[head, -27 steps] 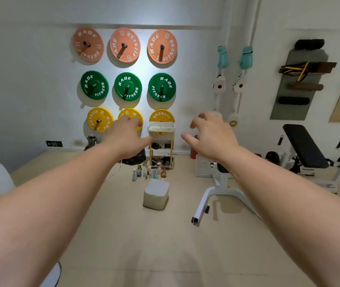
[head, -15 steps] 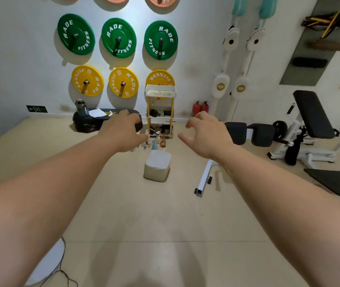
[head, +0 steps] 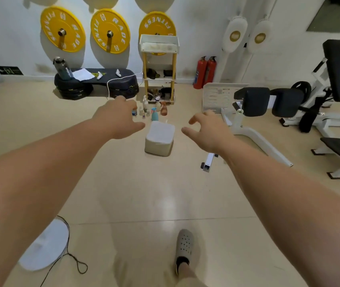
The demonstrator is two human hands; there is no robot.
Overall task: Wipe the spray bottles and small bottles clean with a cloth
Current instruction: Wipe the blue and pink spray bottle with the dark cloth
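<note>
The bottles (head: 154, 114) loom closer now, left hand (head: 117, 118) and right hand (head: 207, 131) outstretched, empty, fingers loosely curled, seemingly readying a grab.

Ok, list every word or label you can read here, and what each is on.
"RADE" and "FITNESS": left plate.
"RADE" and "FITNESS": middle plate.
"FITNESS", upside down: right plate; the rest is hidden by the shelf.
Too small or blurred to read: wall sign, flask, extinguishers, bottles.
</note>
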